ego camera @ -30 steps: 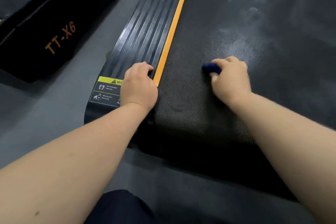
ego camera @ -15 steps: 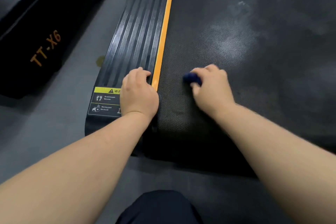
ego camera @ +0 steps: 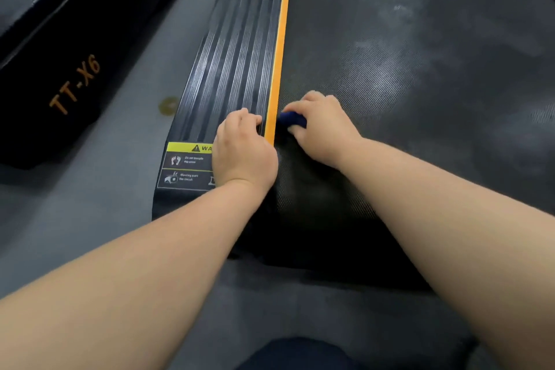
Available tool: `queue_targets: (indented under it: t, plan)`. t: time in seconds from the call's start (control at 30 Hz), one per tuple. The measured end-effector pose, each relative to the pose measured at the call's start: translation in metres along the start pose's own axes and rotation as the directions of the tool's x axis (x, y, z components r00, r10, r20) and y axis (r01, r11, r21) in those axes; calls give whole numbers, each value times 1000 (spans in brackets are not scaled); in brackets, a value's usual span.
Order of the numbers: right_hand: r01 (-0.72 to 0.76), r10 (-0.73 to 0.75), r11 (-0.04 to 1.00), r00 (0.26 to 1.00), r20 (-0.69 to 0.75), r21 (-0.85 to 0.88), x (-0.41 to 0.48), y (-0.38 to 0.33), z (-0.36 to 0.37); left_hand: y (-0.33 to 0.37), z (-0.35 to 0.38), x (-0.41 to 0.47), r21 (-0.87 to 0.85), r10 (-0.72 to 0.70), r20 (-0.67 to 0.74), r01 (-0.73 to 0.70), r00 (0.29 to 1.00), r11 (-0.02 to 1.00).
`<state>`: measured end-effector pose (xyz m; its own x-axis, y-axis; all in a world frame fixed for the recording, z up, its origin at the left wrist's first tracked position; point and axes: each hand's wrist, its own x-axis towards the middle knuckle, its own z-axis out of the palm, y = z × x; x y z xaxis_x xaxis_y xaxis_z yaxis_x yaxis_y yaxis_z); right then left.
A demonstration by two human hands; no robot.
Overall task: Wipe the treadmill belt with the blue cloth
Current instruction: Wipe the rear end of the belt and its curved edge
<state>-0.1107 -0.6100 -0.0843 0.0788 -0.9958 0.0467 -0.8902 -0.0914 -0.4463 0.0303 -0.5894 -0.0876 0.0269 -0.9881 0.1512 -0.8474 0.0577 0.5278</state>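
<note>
left hand [ego camera: 243, 150], fingers curled and apparently holding nothing, braces on the ribbed side rail [ego camera: 234, 69]; right hand [ego camera: 321, 126] clutches the balled blue cloth [ego camera: 292, 121] at the left edge of the belt [ego camera: 420, 99], where it could snag against the orange strip [ego camera: 280, 54].

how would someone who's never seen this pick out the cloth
From the wide dark treadmill belt, follow the orange stripe along its left edge down to the two hands. The blue cloth is bunched under the right hand, just right of the stripe. It is the only blue thing on the belt; the left hand rests on the ribbed rail.
</note>
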Motion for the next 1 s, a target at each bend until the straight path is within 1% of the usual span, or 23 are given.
queue_targets:
  t: [0.07,0.1,0.2,0.27,0.4,0.47,0.53,0.6,0.63,0.67,0.7,0.73,0.77,0.8,0.83,0.87,0.9,0.93,0.97,1.0]
  plan:
    - [91,-93,995,994,49,32,-30,-4,1,1,-1,1,-11,-11,13,11,1000,1000]
    - [114,-117,992,991,65,51,-47,-6,1,1,-1,0,-17,-16,14,17,1000,1000]
    - [121,-124,992,988,94,40,-90,-6,-3,1,-4,-2,-37,-11,21,11,1000,999]
    - [118,-122,992,989,88,43,-106,-5,-3,-3,-4,-1,-62,46,57,-42,997,997]
    - [36,-36,998,999,14,45,-114,-15,5,-11,-15,-4,-157,189,177,-162,966,974]
    - [17,-20,997,999,36,82,-122,-16,4,-13,-24,-2,-171,233,280,-190,931,967]
    - [5,-9,998,998,60,56,-135,-1,-3,-15,-30,-1,-175,255,350,-205,901,963]
    - [-67,67,998,995,77,-2,-148,18,-13,-10,-30,-8,-170,285,369,-237,885,957]
    - [-106,108,994,989,102,-15,-152,24,-15,-5,-27,-17,-184,339,354,-291,872,939]
    - [-130,131,991,984,124,-16,-153,28,-16,4,-20,-28,-229,433,338,-373,836,899]
    - [-135,134,991,982,137,-6,-152,30,-15,15,-13,-40,-276,548,328,-477,770,835]
    - [-131,129,991,980,149,4,-150,31,-15,24,-5,-51,-273,648,330,-588,686,762]
    - [-116,118,993,978,171,-20,-150,34,-16,28,4,-57,-233,717,342,-685,608,691]
    - [-89,108,991,974,198,-101,-151,41,-20,31,9,-59,-181,745,357,-741,563,647]
    - [-64,113,974,970,217,-219,-154,52,-26,29,11,-57,-146,758,369,-771,538,619]
    - [-68,143,945,966,216,-320,-160,65,-33,23,10,-55,-115,784,372,-813,497,570]
    - [-104,192,918,961,200,-382,-168,80,-41,13,9,-55,-68,818,370,-866,440,496]
    - [-155,240,902,956,170,-402,-177,94,-47,0,7,-57,4,836,382,-905,395,425]
    - [-194,267,897,954,139,-397,-184,104,-50,-11,2,-59,90,836,383,-917,393,389]
    - [-215,276,902,954,118,-374,-188,109,-51,-22,-1,-63,167,827,366,-904,427,393]
